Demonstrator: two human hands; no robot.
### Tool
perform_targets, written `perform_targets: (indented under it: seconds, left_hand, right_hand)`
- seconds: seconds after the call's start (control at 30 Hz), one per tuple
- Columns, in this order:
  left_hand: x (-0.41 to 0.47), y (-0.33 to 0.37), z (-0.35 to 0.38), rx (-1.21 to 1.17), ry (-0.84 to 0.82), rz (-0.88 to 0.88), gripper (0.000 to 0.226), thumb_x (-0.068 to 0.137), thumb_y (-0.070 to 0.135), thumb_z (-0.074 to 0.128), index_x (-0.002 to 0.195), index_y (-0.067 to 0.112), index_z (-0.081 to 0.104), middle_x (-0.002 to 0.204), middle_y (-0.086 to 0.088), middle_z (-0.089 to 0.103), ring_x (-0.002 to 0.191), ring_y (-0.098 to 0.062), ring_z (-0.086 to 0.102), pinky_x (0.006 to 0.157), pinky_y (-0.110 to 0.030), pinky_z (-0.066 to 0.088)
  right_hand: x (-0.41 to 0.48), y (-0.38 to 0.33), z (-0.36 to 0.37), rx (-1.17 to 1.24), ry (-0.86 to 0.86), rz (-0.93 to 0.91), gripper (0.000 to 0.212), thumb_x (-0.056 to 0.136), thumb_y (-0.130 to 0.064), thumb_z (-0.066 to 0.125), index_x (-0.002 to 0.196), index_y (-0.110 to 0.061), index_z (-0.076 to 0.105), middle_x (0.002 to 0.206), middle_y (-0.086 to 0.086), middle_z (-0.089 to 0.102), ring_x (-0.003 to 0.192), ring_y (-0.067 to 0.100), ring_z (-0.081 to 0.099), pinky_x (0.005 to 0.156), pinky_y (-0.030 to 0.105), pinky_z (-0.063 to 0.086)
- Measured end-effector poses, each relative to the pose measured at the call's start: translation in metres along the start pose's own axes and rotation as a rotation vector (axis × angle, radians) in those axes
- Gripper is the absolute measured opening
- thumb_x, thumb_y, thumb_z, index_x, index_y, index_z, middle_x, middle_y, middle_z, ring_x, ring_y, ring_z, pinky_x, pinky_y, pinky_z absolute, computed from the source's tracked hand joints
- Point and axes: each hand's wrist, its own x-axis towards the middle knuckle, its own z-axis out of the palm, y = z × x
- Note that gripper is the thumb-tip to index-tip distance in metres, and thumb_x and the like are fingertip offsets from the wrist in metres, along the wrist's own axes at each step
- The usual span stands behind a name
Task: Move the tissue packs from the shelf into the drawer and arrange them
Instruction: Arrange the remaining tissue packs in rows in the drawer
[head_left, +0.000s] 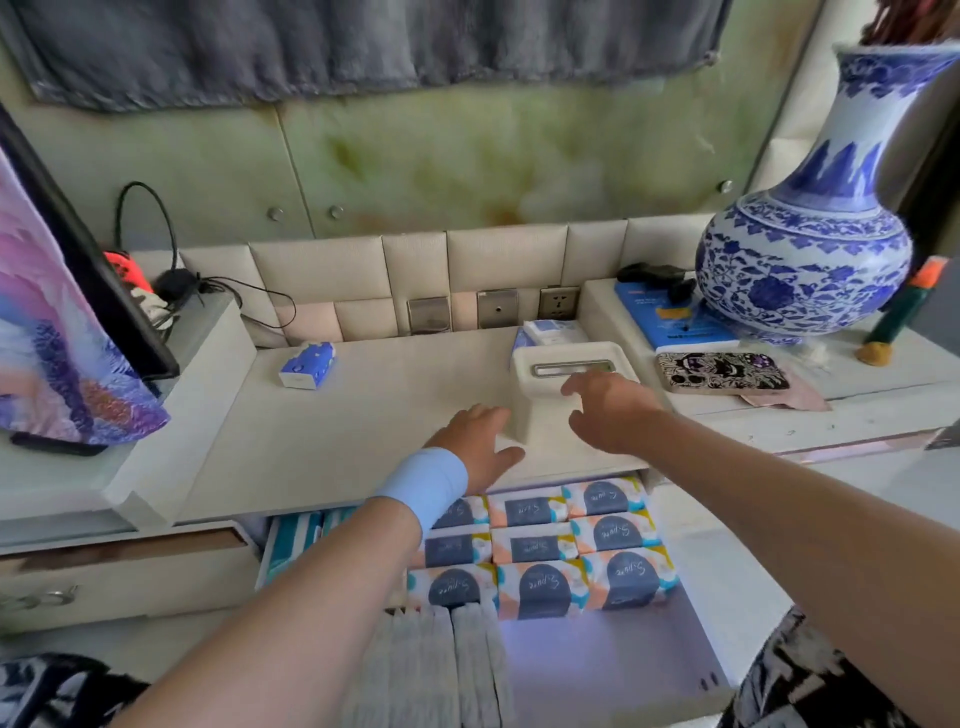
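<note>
Both hands hover empty, fingers relaxed, at a white tissue box (566, 384) on the shelf (363, 415): left hand (480, 447) just beside its left side, right hand (608, 410) loosely spread over its front. One blue tissue pack (306, 365) sits well left of the left hand, a second pack (550, 332) behind the box. Beneath the wrists, the open drawer (597, 662) holds rows of patterned packs (540, 551).

"S-pure" in script on dark labels of tissue packs (540, 590) in drawer (613, 670); other print illegible.
</note>
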Motion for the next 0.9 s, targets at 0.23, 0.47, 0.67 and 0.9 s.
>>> perform_targets:
  seconds: [0.23,0.47,0.67,0.9]
  left_hand:
    - [0.075,0.027,-0.014,0.132,0.005,0.068,0.055,0.097,0.039,0.048,0.148,0.026,0.031,0.153,0.0,0.032,0.139,-0.025,0.03,0.109,-0.043,0.035]
    - [0.144,0.029,-0.032,0.185,0.173,0.034,0.045,0.099,0.028,0.04,0.144,0.026,0.038,0.149,0.002,0.039,0.135,-0.023,0.034,0.105,-0.039,0.037]
    - [0.194,0.011,-0.051,0.108,0.128,-0.107,0.039,0.1,0.03,0.036,0.137,0.027,0.045,0.14,-0.005,0.052,0.123,-0.031,0.051,0.1,-0.04,0.043]
    - [0.243,0.012,-0.052,-0.019,0.046,-0.251,0.049,0.1,0.031,0.041,0.147,0.022,0.037,0.148,-0.005,0.046,0.128,-0.031,0.049,0.101,-0.035,0.043]
  right_hand:
    - [0.059,0.032,-0.003,-0.193,-0.138,0.011,0.075,0.085,-0.032,0.059,0.151,-0.042,0.023,0.154,0.006,0.022,0.142,0.03,0.023,0.104,0.047,0.043]
    - [0.09,0.029,0.01,-0.063,-0.083,-0.156,0.066,0.087,-0.031,0.061,0.146,-0.045,0.036,0.15,-0.001,0.029,0.14,0.027,0.024,0.108,0.05,0.037]
    - [0.12,0.012,0.01,0.697,0.109,-0.23,0.042,0.084,-0.006,0.055,0.116,-0.026,0.069,0.111,-0.011,0.069,0.103,0.011,0.06,0.093,0.023,0.046]
    - [0.169,0.05,0.02,0.549,0.112,0.081,0.048,0.088,-0.016,0.062,0.134,-0.022,0.051,0.133,0.009,0.047,0.123,0.028,0.049,0.094,0.029,0.041]
